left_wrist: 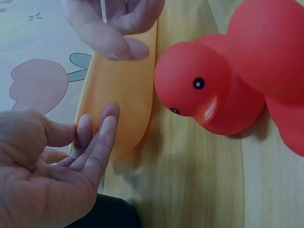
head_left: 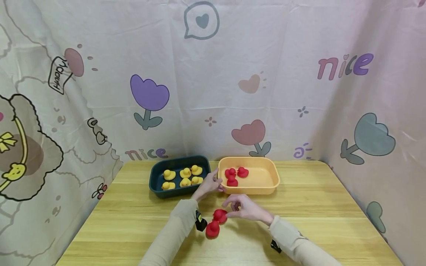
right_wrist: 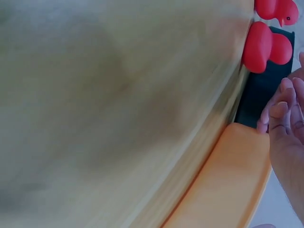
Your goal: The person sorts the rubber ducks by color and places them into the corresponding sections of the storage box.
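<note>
My left hand [head_left: 207,185] is at the left end of the orange plastic tray [head_left: 264,178]. In the left wrist view its thumb and fingers [left_wrist: 97,156] pinch the tray's rim near the corner. Red toy ducks lie inside the tray on its left side, one being a front duck [head_left: 232,181]. Closer to me, two more red ducks rest together on the table: a rear duck [head_left: 220,215] and a front duck [head_left: 212,229]. Just right of the rear one hovers my right hand [head_left: 247,208], thumb and fingers parted in a curve, holding nothing.
Left of the orange tray stands a dark blue tray [head_left: 156,188] with several yellow ducks, such as one yellow duck [head_left: 169,174]. Both trays are near the back edge of the wooden table [head_left: 316,214]. A printed curtain [head_left: 213,74] hangs behind.
</note>
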Available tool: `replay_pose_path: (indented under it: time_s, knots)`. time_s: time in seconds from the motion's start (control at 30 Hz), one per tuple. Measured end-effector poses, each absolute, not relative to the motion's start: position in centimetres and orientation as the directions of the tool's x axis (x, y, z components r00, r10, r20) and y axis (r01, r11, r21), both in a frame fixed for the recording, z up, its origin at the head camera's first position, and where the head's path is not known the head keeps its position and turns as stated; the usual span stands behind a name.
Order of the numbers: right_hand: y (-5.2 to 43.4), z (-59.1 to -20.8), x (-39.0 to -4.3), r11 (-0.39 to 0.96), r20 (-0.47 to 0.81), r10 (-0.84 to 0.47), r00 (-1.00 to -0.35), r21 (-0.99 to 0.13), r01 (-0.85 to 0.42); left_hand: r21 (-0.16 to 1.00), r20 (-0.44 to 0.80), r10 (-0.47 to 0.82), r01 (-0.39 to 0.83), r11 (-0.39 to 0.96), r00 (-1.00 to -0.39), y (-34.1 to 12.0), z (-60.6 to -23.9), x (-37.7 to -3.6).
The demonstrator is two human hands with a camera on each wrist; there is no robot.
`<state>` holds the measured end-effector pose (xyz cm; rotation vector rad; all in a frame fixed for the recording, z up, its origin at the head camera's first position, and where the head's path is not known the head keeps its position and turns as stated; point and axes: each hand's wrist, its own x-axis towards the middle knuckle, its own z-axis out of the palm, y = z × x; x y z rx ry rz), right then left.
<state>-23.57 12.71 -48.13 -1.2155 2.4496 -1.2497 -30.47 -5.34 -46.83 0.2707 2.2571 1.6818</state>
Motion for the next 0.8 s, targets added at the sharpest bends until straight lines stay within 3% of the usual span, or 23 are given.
replay_pose_path:
  time_s: [0.8]
  knots:
    - [10.8,-48.5,-24.3,0.390,0.167,-0.720,-0.674,-0.705,-0.592,0.959,-0.088,0.361,0.019,0.283,-0.928,-5.5,-47.0,-30.4]
